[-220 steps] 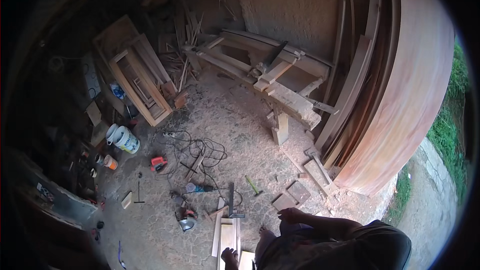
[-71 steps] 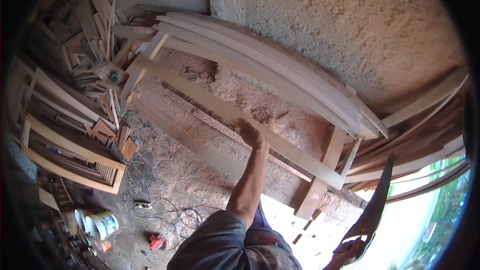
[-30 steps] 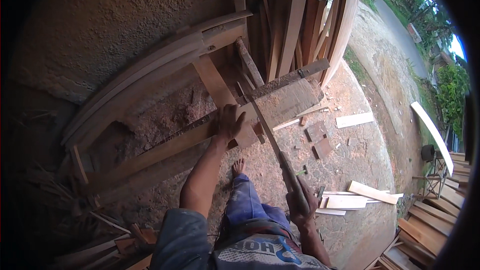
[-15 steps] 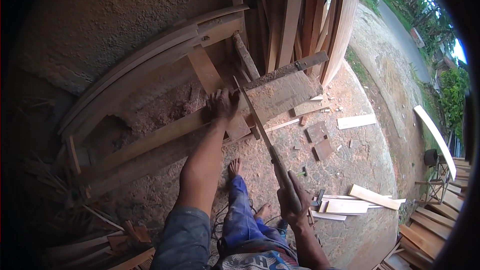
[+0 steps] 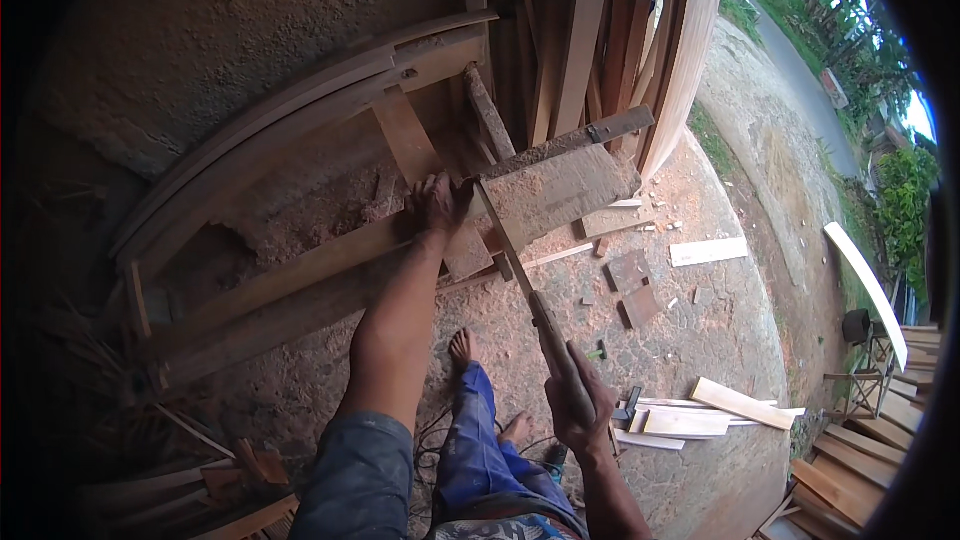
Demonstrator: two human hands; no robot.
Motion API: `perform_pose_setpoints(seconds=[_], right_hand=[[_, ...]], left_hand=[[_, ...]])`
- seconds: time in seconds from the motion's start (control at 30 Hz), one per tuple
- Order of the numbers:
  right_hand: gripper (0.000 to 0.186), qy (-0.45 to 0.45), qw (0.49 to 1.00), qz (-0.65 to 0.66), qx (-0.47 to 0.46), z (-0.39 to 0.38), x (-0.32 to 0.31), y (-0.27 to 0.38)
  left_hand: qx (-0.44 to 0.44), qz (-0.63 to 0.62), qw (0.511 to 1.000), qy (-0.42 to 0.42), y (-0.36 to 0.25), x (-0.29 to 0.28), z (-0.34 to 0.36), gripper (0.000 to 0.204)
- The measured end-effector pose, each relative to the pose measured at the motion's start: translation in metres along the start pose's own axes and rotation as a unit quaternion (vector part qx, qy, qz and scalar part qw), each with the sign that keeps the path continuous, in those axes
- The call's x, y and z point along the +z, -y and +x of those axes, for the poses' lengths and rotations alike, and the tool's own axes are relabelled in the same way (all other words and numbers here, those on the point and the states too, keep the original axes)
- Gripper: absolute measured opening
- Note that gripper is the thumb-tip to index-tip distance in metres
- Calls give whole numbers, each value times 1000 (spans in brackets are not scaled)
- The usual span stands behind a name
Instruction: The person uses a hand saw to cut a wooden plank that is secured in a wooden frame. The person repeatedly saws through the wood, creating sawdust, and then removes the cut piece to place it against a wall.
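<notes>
Handsaw (image 5: 512,245) runs diagonally, blade tip at the near edge of the wide plank (image 5: 560,190) lying on the sawhorse frame (image 5: 300,270). Right hand (image 5: 580,405) fingers wrapped tight around the saw handle, low in frame. Left hand (image 5: 437,205) pressed flat on the rail, fingers spread, just left of the blade. Offcuts (image 5: 700,410) on the ground.

I see a rough, dusty wood plank (image 5: 560,190) under a dull metal saw (image 5: 505,235) with a worn wooden handle. The beam (image 5: 300,265) is raw, matt timber, the wall (image 5: 220,30) coarse plaster, and sawdust coats the stony ground (image 5: 700,340).
</notes>
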State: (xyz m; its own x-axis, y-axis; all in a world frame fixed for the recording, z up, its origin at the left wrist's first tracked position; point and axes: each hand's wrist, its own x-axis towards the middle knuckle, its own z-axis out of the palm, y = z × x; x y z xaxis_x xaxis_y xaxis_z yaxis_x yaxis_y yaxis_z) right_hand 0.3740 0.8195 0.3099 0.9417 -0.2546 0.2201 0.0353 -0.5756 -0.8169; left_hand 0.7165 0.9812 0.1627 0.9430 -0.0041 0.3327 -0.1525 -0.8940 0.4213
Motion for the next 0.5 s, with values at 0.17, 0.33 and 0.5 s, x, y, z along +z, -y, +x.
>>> perform_pose_setpoints(seconds=[0.17,0.33,0.5], right_hand=[[58,-1,999,-40,-34,2,-2,-4],[57,-6,999,-19,-31,6,-2,0],[46,-1,1000,20,21,13,0,10]], left_hand=[[6,10,1000,-7,6,6,1,37],[3,3,1000,-12,6,8,1,38],[0,0,1000,4,3,2,1,47]])
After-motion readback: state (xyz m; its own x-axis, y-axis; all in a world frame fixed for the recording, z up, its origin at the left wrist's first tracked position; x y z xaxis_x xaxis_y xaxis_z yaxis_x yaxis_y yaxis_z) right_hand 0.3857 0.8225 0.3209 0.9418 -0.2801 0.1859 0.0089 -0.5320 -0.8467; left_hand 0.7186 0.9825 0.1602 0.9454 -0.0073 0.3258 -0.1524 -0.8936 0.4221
